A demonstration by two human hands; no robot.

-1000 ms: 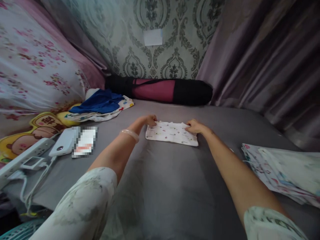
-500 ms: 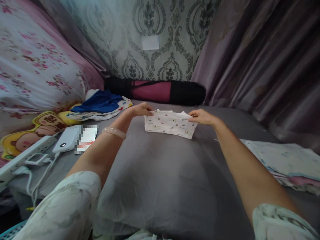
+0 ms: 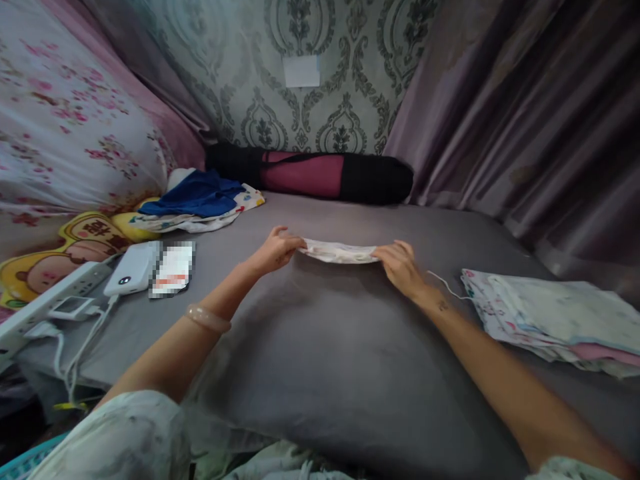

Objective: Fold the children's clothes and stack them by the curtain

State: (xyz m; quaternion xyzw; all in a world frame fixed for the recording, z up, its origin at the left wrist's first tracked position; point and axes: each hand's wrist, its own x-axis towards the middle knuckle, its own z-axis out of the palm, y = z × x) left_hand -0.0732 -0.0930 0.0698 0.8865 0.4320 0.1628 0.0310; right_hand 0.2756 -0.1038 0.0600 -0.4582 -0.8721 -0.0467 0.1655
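Note:
A small white printed garment (image 3: 341,252), apparently baby clothing, is held up between my two hands, seen nearly edge-on as a narrow, slightly sagging band. My left hand (image 3: 280,250) pinches its left end with the fingers closed. At the right end, my right hand (image 3: 399,261) grips the cloth with thumb and fingers. The garment appears just above the grey bed sheet (image 3: 340,347); whether its lower side touches the sheet I cannot tell.
A stack of folded cloths (image 3: 560,313) lies at right, near a white cord. At left are a blue garment (image 3: 195,195), a yellow cushion (image 3: 75,253), a white power bank (image 3: 133,268), a blurred card-like item (image 3: 173,268) and a power strip (image 3: 60,300). A black-and-maroon bag (image 3: 305,175) lines the wall.
The garment was spread with its printed face showing; now it is tipped into a narrow band. Both hands have come slightly lower and nearer, still gripping its ends.

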